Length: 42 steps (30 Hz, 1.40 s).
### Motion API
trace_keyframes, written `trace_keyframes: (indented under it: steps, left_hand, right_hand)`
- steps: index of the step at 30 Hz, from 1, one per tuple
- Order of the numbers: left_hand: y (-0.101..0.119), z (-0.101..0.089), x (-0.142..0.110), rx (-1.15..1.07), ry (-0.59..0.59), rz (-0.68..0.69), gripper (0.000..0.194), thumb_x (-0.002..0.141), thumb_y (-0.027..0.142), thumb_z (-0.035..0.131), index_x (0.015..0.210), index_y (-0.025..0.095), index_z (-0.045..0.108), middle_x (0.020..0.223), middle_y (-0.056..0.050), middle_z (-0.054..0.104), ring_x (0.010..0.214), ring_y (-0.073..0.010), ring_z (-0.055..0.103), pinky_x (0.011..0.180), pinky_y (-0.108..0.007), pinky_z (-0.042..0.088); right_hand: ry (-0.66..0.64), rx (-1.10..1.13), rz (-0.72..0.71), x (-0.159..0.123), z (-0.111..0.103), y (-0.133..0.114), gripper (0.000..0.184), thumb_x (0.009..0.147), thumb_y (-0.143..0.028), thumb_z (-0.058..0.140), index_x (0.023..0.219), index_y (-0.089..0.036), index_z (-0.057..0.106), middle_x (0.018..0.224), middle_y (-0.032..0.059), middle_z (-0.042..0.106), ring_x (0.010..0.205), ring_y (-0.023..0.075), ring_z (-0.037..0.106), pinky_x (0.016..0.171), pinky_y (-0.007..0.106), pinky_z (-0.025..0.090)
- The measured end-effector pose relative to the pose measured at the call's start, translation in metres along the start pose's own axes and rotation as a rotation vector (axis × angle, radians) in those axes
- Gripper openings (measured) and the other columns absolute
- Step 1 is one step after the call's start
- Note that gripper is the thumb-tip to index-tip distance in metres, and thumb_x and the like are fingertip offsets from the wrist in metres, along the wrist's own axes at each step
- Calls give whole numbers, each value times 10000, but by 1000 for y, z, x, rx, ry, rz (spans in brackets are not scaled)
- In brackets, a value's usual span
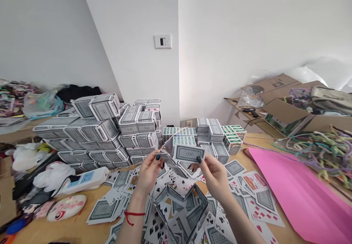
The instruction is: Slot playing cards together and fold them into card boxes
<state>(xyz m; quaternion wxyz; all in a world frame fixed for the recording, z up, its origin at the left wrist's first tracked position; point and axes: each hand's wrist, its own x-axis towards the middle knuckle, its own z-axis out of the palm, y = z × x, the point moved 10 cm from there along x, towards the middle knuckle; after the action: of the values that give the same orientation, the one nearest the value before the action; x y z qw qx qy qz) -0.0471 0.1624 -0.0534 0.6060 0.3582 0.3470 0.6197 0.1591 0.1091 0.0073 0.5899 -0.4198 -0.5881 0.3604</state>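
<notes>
My right hand pinches a playing card by its right edge, patterned grey back toward me. Between the fingers of my left hand is a folded playing-card piece, seen nearly edge-on and slanting down to the right. The two pieces are close together; whether they touch I cannot tell. Below my hands stands a heart-shaped frame built of cards, over loose playing cards spread face up and face down. A red string bracelet circles my left wrist.
Stacked card-covered blocks rise at the back left, with a smaller stack behind my hands. Green-and-white card boxes flank it. A power strip and computer mouse lie left. Pink paper and a cardboard box are right.
</notes>
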Motion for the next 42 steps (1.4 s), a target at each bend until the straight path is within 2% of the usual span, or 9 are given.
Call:
trace_keyframes:
  steps: [4,9,14,17,23,31,38,40,42]
  left_hand:
    - [2,-2,0,-30,8,17,280,589,309,752,839,210,674,768,-9,625,675,-118,530,621,-250,427]
    - [7,-7,1,-92,35,31,275,587,268,760,842,211,672,769,1,616,676,-111,532,612,-239,430]
    - [16,-5,0,-65,0,44,235,648,251,719,871,206,661,733,-8,599,622,-119,521,559,-254,441]
    - [19,-9,0,-78,22,61,239,644,251,721,870,205,655,732,-5,590,614,-113,513,544,-243,443]
    - [17,-15,0,-45,101,76,271,651,245,702,909,193,637,685,10,555,565,-90,475,510,-217,413]
    - [18,-15,0,-22,140,75,297,659,294,697,932,193,638,544,67,387,476,-58,335,468,-198,352]
    - [8,-12,0,-7,161,20,361,632,343,715,943,190,616,560,73,366,449,-43,320,430,-181,322]
    - [3,-13,-1,51,189,5,396,656,372,694,1004,216,585,570,73,378,446,-47,342,410,-167,306]
    - [-2,-9,-3,125,181,-9,468,701,403,650,1124,253,518,631,52,464,485,-63,426,430,-163,342]
  right_hand:
    - [-5,-123,-83,-4,-5,-19,222,856,-307,458,760,-198,626,684,48,620,606,172,552,575,269,424]
    - [-76,-335,-248,-8,0,-45,154,831,-185,460,761,-211,595,633,16,589,558,148,531,539,243,391]
    - [-124,-491,-373,-12,11,-54,138,841,-141,416,795,-207,528,604,-2,527,520,128,467,511,236,360]
    - [-148,-560,-394,-13,16,-53,124,846,-131,404,801,-196,500,596,-8,500,513,120,445,506,231,349]
    - [-205,-598,-334,-13,21,-42,153,850,-114,372,817,-195,498,610,5,555,541,130,508,535,231,368]
    - [-231,-611,-125,-7,21,-20,223,866,-178,359,668,-201,459,579,-1,562,518,128,520,534,223,368]
    - [-175,-413,27,-3,16,-11,226,876,-239,384,710,-192,529,641,14,652,603,146,612,593,218,438]
    - [-154,-325,63,-3,15,-7,219,880,-267,387,745,-186,539,658,25,665,631,158,632,605,227,461]
    - [-129,-237,90,-3,14,-4,225,882,-300,389,771,-182,544,671,37,666,653,170,644,612,238,483]
